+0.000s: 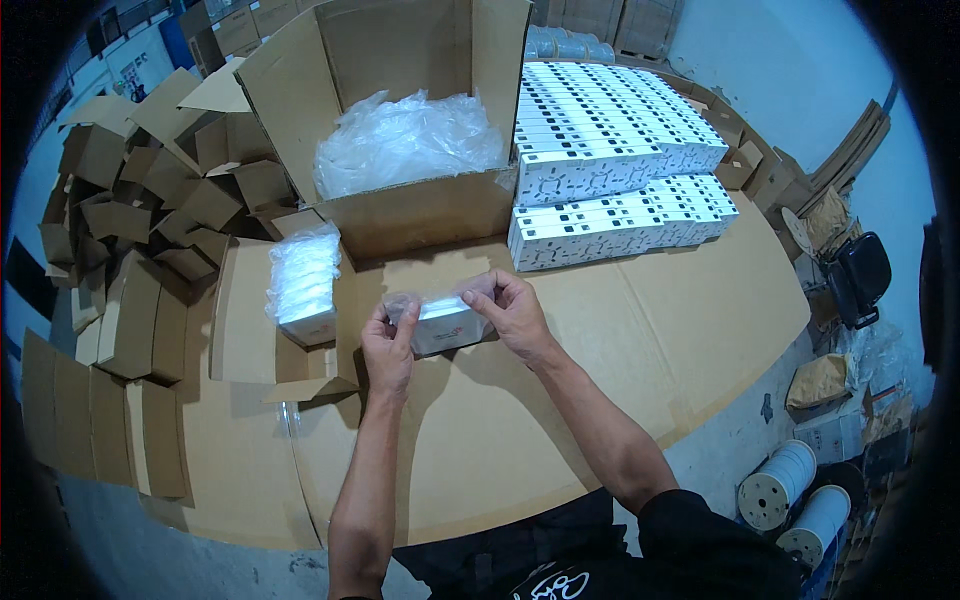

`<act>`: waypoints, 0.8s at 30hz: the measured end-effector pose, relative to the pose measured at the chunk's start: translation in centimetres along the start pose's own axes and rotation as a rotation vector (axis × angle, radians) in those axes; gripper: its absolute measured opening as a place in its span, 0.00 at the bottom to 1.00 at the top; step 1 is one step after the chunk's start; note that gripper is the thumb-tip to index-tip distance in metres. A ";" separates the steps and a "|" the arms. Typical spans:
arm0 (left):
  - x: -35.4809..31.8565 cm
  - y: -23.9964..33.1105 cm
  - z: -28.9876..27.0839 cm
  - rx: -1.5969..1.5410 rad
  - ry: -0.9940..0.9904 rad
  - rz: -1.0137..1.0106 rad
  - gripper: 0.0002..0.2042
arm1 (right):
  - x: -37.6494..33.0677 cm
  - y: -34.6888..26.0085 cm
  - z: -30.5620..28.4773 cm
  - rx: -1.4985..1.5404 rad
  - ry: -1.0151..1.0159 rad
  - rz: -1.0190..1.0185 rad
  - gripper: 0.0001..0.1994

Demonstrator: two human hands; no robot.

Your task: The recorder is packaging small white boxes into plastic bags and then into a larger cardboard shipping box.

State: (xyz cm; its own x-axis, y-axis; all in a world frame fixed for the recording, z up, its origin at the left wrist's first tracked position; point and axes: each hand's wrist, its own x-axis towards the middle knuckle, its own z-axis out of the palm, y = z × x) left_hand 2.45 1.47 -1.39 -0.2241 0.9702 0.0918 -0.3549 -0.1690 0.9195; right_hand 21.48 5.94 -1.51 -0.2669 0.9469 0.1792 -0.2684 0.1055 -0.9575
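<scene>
1. Clear plastic wrap covers a small white box [447, 325], held just above the desk [620, 330] near the middle of the view; both hands are clenched on it.
2. Left hand [387, 345] has its grip pinched on the box's left end, thumb and fingertips on the wrap.
3. Right hand [515, 310] has its grip closed on the box's upper right end, fingers curled over the edge.
4. At 9 o'clock from the box, just beside the left hand, lies a bundle of wrapped boxes [303, 283] on a flat cardboard sheet [240, 320].
5. At 12 o'clock stands a big open carton [400, 215] holding crumpled clear plastic bags [405, 140].
6. At 1 to 2 o'clock, well apart from the hands, white boxes are stacked in tight rows [610, 160] on the cardboard-covered desk.
7. Toward 9 and 10 o'clock, folded cardboard pieces [130, 200] lie heaped.
8. At 4 o'clock, down on the floor, are two white spools [790, 490].
</scene>
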 end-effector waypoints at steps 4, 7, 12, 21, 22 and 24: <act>0.3 -0.8 -0.6 0.018 -0.002 0.048 0.09 | -0.1 0.1 0.6 0.075 0.063 -0.057 0.17; 0.5 -1.4 -1.0 -0.006 0.033 0.069 0.13 | -0.7 -2.6 2.4 -0.049 0.103 -0.195 0.24; 0.4 -1.2 -0.4 0.013 0.039 0.158 0.21 | -0.5 -1.9 0.7 -0.219 -0.056 -0.287 0.19; -0.1 1.2 0.7 0.440 0.073 0.507 0.26 | -0.9 -3.3 0.7 -0.351 -0.146 -0.153 0.16; -0.2 1.3 0.2 0.443 0.077 0.509 0.26 | -0.9 -3.5 0.9 -0.407 -0.143 -0.161 0.16; -0.5 2.9 1.0 0.757 0.005 0.738 0.20 | -0.9 -3.3 0.4 -0.421 -0.138 -0.151 0.16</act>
State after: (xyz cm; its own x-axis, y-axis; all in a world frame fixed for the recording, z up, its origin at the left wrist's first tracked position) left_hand 2.44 0.71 1.65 -0.1576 0.6701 0.7254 0.5287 -0.5631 0.6351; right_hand 22.21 4.63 1.61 -0.3820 0.8653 0.3245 0.0779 0.3801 -0.9217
